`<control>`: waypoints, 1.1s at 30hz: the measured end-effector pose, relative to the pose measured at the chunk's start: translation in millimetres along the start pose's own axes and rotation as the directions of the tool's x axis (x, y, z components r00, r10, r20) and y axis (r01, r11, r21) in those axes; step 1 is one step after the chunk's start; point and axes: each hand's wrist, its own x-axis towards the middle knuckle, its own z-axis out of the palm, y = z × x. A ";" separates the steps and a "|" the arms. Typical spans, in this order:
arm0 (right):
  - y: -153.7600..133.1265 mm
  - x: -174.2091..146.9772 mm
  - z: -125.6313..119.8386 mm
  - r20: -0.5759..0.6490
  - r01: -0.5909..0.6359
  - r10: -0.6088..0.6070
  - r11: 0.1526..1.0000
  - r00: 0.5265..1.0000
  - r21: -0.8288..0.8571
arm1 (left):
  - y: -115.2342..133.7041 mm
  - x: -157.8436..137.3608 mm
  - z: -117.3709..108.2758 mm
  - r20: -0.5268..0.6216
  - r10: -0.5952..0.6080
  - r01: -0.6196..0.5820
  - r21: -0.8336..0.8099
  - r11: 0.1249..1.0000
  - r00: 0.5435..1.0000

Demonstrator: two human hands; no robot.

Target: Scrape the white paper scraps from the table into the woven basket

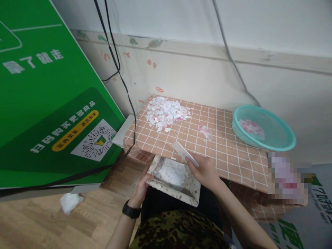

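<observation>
My left hand [139, 188] is closed on the left edge of a shallow, speckled off-white square tray [176, 197]. The tray rests over my lap against the table's front edge, with white material [171, 174] heaped inside. Above the tray's right side, my right hand [206, 171] grips a flat white strip [183, 150]. Its free end points up and left over the edge of the checked tablecloth [220, 152]. Farther back on the cloth lies a pile of small white and pinkish scraps [167, 112]. A smaller pink and white cluster [205, 132] sits to its right.
A turquoise mesh basket [281, 133] with pinkish pieces stands at the table's right end, near a blurred patch [287, 178]. On the left are a green printed panel [52, 93] and a dangling black strap [131, 103]. A white bag [70, 201] lies on the floor.
</observation>
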 end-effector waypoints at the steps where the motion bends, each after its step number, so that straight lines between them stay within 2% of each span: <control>1: 0.8 -4.1 -1.0 0.030 0.051 -0.052 0.999 0.998 0.005 | 2.6 -0.8 0.0 -0.003 0.000 0.000 0.007 1.000 1.000; 5: 0.7 -24.8 -1.6 0.038 0.237 -0.237 0.971 0.971 0.014 | 12.7 -4.7 -1.4 -0.022 0.005 -0.004 0.034 0.999 1.000; 8: -2.5 -30.0 0.7 0.003 0.254 -0.254 0.967 0.967 0.029 | 15.0 -6.0 -1.9 -0.025 -0.001 0.001 0.018 1.000 1.000; 13: -11.2 -5.0 15.8 -0.133 0.029 -0.030 1.000 0.991 -0.006 | 4.6 -3.5 1.1 -0.048 -0.041 0.041 0.010 0.999 0.998; 16: -18.7 13.5 36.2 -0.202 -0.075 0.071 0.997 0.977 -0.011 | -7.2 -0.6 3.5 -0.037 -0.032 0.033 0.006 0.999 0.999; 19: -23.0 24.4 58.3 -0.207 -0.124 0.129 0.992 0.970 0.036 | -20.0 1.5 5.4 -0.009 -0.055 0.056 0.033 0.998 0.998; 22: -19.1 31.3 70.7 -0.245 -0.225 0.235 0.972 0.941 0.068 | -31.5 0.5 8.1 0.022 -0.062 0.060 0.090 0.994 0.998; 25: -7.9 38.8 70.4 -0.276 -0.316 0.334 0.943 0.901 0.107 | -40.0 -2.1 11.0 0.095 -0.083 0.070 0.132 0.989 0.992; 28: 5.0 47.7 64.5 -0.288 -0.384 0.399 0.917 0.871 0.107 | -44.9 -2.0 11.3 0.113 -0.097 0.080 0.145 0.986 0.989; 33: 20.4 56.9 54.2 -0.318 -0.400 0.390 0.916 0.864 0.039 | -46.5 3.9 8.1 0.129 -0.107 0.090 0.133 0.987 0.986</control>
